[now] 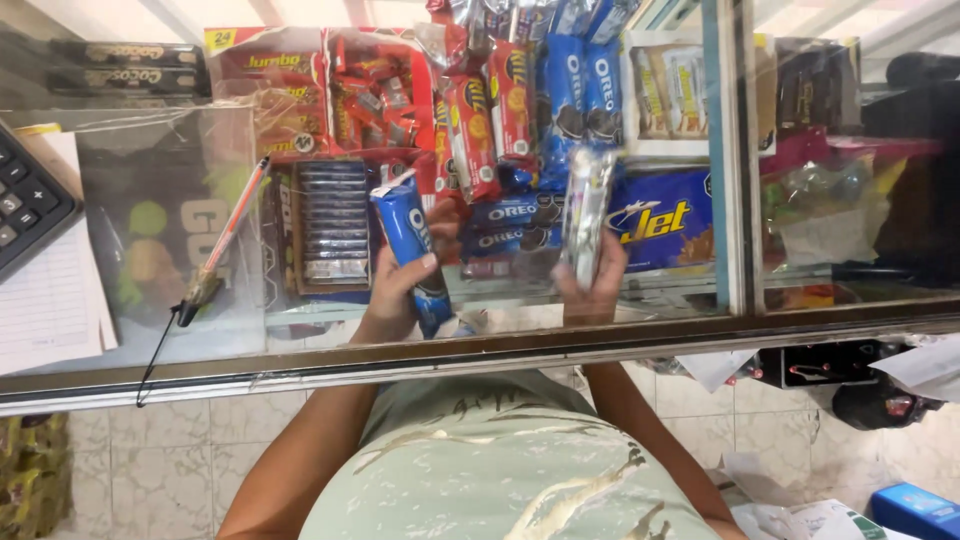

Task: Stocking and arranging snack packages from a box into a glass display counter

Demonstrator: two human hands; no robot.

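Under the glass top point(640, 300) of a shop counter, seen from the head camera, both hands reach in among stacked snack packs. The left hand point(398, 290) is wrapped around a blue sleeve of biscuits point(412, 248), fingers closed on its lower half with the thumb across the front; the sleeve's long axis runs from near to far, tilted slightly, its far end leaning left. The right hand point(592, 285) clasps a silvery clear-wrapped pack point(586, 212), also held fast at its near end; this pack stands almost straight along the near-far line, its far end pointing away from the person. The two packs are apart, with more blue biscuit packs point(510, 225) lying between and behind them. A blue and yellow box point(668, 220) sits just right of the silvery pack. On the glass at left lie a pen point(225, 240) on a cord and a calculator point(30, 200).
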